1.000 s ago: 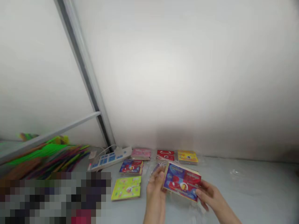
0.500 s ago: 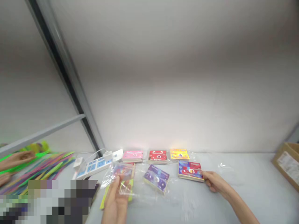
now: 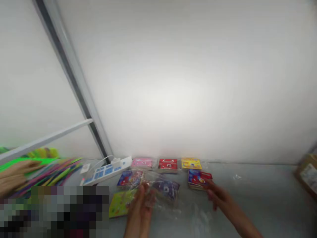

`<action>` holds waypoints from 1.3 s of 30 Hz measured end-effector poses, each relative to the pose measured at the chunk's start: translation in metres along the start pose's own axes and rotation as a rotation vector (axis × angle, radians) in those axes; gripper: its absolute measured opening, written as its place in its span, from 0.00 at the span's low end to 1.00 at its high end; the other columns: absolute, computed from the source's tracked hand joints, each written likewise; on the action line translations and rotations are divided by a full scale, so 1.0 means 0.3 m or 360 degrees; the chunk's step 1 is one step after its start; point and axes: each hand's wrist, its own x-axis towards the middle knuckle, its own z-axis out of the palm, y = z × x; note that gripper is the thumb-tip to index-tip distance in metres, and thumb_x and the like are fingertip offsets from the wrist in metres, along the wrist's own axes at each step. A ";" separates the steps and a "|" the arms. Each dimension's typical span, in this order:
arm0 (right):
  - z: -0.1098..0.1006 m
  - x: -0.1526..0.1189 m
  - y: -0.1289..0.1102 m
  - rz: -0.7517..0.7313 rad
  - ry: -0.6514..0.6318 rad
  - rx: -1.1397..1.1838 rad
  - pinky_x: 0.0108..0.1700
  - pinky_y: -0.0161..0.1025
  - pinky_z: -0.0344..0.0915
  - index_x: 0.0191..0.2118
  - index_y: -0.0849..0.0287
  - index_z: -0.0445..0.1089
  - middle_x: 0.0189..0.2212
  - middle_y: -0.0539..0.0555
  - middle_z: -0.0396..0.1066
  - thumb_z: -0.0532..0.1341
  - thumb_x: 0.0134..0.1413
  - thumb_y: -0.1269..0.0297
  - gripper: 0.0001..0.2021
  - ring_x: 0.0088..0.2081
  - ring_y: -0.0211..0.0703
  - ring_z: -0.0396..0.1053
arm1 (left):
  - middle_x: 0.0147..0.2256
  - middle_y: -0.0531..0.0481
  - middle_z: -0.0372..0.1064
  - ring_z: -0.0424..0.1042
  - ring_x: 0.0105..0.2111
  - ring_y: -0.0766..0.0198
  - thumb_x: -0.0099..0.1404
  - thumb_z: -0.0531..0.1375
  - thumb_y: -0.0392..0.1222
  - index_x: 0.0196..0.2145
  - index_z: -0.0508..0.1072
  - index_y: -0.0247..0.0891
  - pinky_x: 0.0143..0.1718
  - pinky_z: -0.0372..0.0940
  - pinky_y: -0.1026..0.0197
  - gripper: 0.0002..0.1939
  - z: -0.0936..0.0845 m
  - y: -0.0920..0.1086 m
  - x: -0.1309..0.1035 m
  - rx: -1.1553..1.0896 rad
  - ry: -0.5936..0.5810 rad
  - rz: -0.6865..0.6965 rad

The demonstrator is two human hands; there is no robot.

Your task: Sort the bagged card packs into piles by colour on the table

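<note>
My left hand holds up a thin clear plastic bag, its fingers closed on the film. Through and beside the bag I see a purple card pack and a blue-and-red card pack. Under my left hand's side lies a yellow-green card pack. My right hand, blurred, has thumb and fingers around the near right corner of a red-and-blue stack of cards, which rests on the table.
Along the wall sit a pink pack, a red pack and a yellow pack. A white power strip lies left of them. Another person's hands are over colourful strips. A cardboard box stands far right.
My left hand has moved right with the clear bag, uncovering more of the blue-and-red and yellow-green packs. My right hand has shifted slightly left over the stack's corner.
</note>
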 end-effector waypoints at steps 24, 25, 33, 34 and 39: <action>-0.219 -0.125 0.114 0.0503 0.0669 0.0359 0.11 0.29 0.50 0.48 0.48 0.64 0.38 0.54 0.69 0.61 0.39 0.46 0.27 0.16 0.31 0.56 | 0.62 0.40 0.40 0.36 0.61 0.45 0.40 0.70 0.39 0.60 0.45 0.43 0.56 0.33 0.36 0.54 -0.004 -0.088 0.195 0.2673 -0.1377 0.0615; -0.188 -0.161 0.136 0.0509 0.0690 0.0294 0.11 0.28 0.47 0.50 0.48 0.63 0.36 0.52 0.69 0.61 0.38 0.46 0.29 0.15 0.29 0.54 | 0.62 0.40 0.39 0.36 0.61 0.45 0.40 0.70 0.38 0.60 0.46 0.44 0.56 0.33 0.36 0.54 0.000 -0.084 0.222 0.2729 -0.1436 0.0623; -0.113 -0.237 0.173 0.0367 0.0702 0.0032 0.11 0.28 0.42 0.40 0.55 0.70 0.22 0.46 0.63 0.61 0.39 0.47 0.23 0.12 0.26 0.47 | 0.56 0.45 0.54 0.53 0.55 0.49 0.62 0.58 0.44 0.53 0.60 0.39 0.54 0.46 0.38 0.22 0.067 -0.052 0.319 0.3062 -0.1601 0.0751; -0.120 -0.228 0.165 0.0328 0.0709 -0.0005 0.11 0.28 0.42 0.38 0.56 0.70 0.22 0.46 0.63 0.61 0.39 0.47 0.22 0.12 0.26 0.47 | 0.55 0.45 0.55 0.54 0.55 0.49 0.63 0.57 0.44 0.52 0.61 0.39 0.54 0.48 0.38 0.21 0.075 -0.051 0.322 0.3097 -0.1584 0.0760; -0.089 -0.198 0.153 0.0230 0.0621 -0.0131 0.13 0.31 0.48 0.33 0.56 0.73 0.20 0.47 0.65 0.60 0.38 0.48 0.19 0.13 0.30 0.52 | 0.53 0.45 0.59 0.57 0.53 0.51 0.63 0.57 0.46 0.48 0.64 0.37 0.53 0.50 0.40 0.17 0.083 -0.060 0.337 0.3231 -0.1621 0.0769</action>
